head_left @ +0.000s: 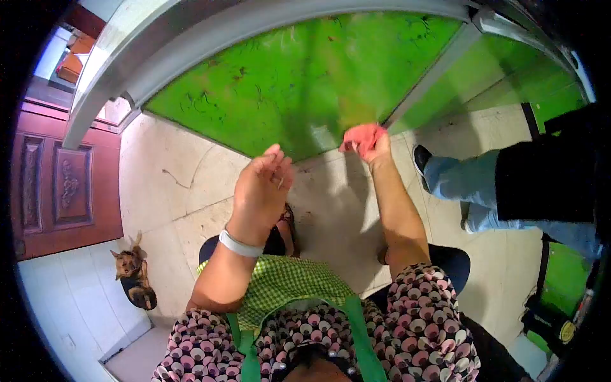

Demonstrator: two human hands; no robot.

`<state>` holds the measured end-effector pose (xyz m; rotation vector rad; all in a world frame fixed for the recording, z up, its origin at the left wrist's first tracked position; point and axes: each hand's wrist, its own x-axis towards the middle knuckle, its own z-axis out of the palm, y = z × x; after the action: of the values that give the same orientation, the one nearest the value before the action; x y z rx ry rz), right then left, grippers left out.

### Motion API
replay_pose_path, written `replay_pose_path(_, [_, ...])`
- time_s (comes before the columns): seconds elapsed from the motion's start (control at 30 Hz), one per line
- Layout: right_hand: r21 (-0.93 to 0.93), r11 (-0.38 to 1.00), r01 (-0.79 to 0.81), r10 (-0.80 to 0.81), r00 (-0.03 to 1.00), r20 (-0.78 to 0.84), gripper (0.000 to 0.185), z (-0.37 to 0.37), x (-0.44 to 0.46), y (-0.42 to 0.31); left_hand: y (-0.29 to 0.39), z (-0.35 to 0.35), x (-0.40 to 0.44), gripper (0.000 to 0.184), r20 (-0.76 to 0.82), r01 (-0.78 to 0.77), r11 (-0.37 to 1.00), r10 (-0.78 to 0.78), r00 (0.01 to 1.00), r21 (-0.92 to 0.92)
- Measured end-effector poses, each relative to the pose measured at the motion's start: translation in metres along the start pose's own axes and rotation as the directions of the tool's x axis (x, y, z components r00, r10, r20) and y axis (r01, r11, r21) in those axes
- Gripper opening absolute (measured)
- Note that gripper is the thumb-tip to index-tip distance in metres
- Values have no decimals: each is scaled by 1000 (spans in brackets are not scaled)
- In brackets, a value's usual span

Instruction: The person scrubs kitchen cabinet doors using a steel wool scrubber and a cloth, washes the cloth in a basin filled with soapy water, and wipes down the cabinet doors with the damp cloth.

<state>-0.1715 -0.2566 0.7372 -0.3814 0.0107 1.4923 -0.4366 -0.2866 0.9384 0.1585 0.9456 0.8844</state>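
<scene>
My right hand [380, 149] is closed around a crumpled pinkish-red cloth [363, 138]. It holds the cloth by the lower right part of a green door panel [305, 83], close to the grey metal frame edge; whether the cloth presses on the panel I cannot tell. In front of my body, my left hand [262, 188] is raised with fingers loosely bent and apart, and no object shows in it. A pale band [240, 244] circles my left wrist. Dark marks and smears dot the green panel.
A small dog [134, 275] is on the tiled floor [172, 184] at the left, near a carved reddish-brown door [70, 178]. At the right stands another person in jeans [461, 178] and black shoes. My green checked apron [293, 286] covers my lap.
</scene>
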Motion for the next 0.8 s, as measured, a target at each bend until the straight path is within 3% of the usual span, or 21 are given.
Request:
replay_pose_path(0.07, [-186,979,79,-110,980,-168,27,73,-26,-16,0,0,2,30,-16,-12,1000,12,1000,-8])
replay_pose_path(0.13, [-208,973,101,-87,993,77,27,88,-31,-32,4,3,2,32,-13,-7,1000,7,1000,-10])
replay_pose_path(0.23, [-242,967,85,-105,992,-70,30,178,-70,-52,11,0,-6,31,-15,22,999,-23,1000,-29])
replay_pose_path(0.27, [-221,972,85,-106,991,-85,30,172,-70,-48,17,-2,-10,29,-27,0,998,-2,1000,-57])
replay_pose_path(0.33, [-613,763,204,-147,979,143,31,160,-60,-46,24,-1,-13,27,-27,-29,995,26,999,-96])
replay_pose_path(0.37, [-606,767,213,-153,977,150,31,152,-53,-39,30,1,-12,25,-60,-89,989,82,995,-118])
replay_pose_path(0.43, [-776,629,45,-249,957,-146,33,123,-46,-14,30,-2,-13,22,-104,-146,979,132,986,-142])
replay_pose_path(0.5, [-429,901,-66,-124,908,-399,38,12,1,17,35,-6,-7,30,-129,-146,987,136,982,-74])
replay_pose_path(0.6, [-329,937,-120,-19,921,-388,34,-46,14,56,33,-5,-8,32,-140,-154,986,144,980,-64])
replay_pose_path(0.63, [-255,967,7,-96,936,-340,32,-61,7,79,30,-4,-9,32,-171,-139,989,128,977,-56])
replay_pose_path(0.67, [-168,977,129,-174,941,-290,30,-62,5,97,28,-8,-2,34,-105,-140,988,133,986,-60])
replay_pose_path(0.7, [-162,978,132,-174,943,-285,30,-54,7,111,28,-5,0,34,-102,-146,988,140,985,-54])
replay_pose_path(0.8, [-575,795,192,-235,972,-1,28,-4,1,159,22,0,0,25,-161,-147,988,136,978,-56])
